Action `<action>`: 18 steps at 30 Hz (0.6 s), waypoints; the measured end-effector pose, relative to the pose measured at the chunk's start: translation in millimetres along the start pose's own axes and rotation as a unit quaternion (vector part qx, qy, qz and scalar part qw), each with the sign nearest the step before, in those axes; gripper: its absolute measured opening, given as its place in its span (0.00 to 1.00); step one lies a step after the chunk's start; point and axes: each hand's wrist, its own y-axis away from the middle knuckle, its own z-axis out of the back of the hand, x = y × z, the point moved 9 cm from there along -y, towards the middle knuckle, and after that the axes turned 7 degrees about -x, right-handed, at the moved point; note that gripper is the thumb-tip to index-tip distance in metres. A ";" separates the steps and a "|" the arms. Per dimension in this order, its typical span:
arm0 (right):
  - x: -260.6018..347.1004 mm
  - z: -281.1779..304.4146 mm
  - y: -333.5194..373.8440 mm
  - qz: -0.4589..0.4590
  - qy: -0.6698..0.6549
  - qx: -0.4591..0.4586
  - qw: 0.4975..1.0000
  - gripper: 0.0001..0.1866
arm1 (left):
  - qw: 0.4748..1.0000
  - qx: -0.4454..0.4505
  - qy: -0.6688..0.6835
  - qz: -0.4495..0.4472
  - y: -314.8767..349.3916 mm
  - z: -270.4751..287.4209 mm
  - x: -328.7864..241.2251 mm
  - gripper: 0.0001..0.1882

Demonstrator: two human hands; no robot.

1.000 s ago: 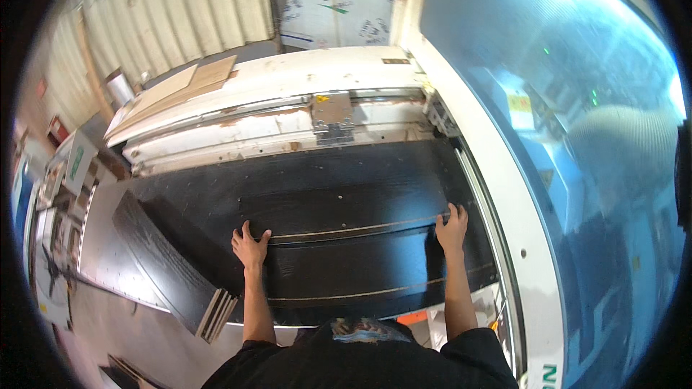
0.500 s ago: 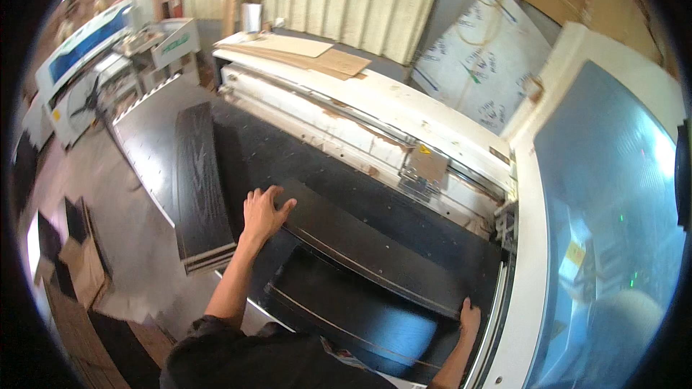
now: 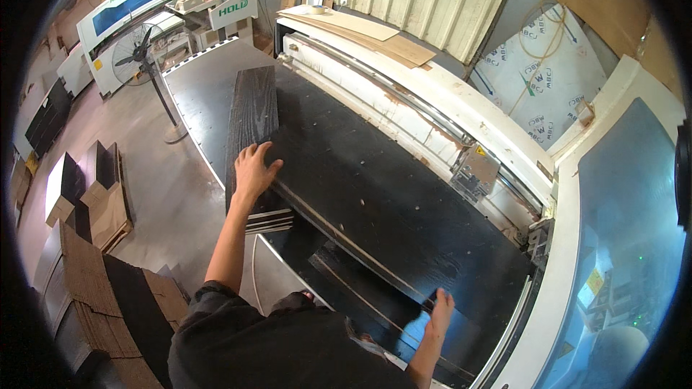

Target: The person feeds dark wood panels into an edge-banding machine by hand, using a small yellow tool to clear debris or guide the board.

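A long dark wood-grain board (image 3: 353, 220) with a pale front edge stretches between my two hands over the black machine table. My left hand (image 3: 254, 173) is curved round its left end, thumb apart from the fingers, beside a stack of similar dark boards (image 3: 254, 104). At the board's right end, my right hand (image 3: 438, 315) grips the corner, thumb on top; its fingers are partly hidden. Nearer my body, another dark board (image 3: 342, 270) lies on the table, with a blue reflection at its right.
A white machine beam (image 3: 404, 75) with pale sheets on it runs along the back. A blue-tinted hood (image 3: 620, 230) rises at right. On the floor at left are a standing fan (image 3: 140, 57) and stacked panels (image 3: 90, 302); another machine (image 3: 130, 14) stands beyond.
Both hands have moved left across the table with the long board, bringing its left end to the stack. The view has shifted, showing more of the floor at left.
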 end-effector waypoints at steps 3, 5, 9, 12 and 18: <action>37.9 -93.6 88.5 -0.053 -0.072 0.215 0.972 0.29 | 0.999 0.030 0.001 -0.015 6.4 0.6 -2.9 0.36; 37.3 -143.6 135.8 -0.032 -0.047 0.321 0.946 0.26 | 0.998 0.056 0.001 0.003 7.4 1.7 1.6 0.38; 62.3 -197.4 244.7 -0.011 0.011 0.600 0.800 0.21 | 0.992 0.101 -0.049 0.050 18.4 -5.8 37.2 0.41; 63.2 -192.8 254.9 -0.012 0.012 0.625 0.780 0.19 | 0.982 0.144 -0.019 0.118 23.0 -12.8 61.5 0.42; 30.7 -163.1 206.1 -0.058 -0.011 0.508 0.859 0.14 | 0.968 0.195 -0.089 0.129 30.3 -30.7 88.8 0.37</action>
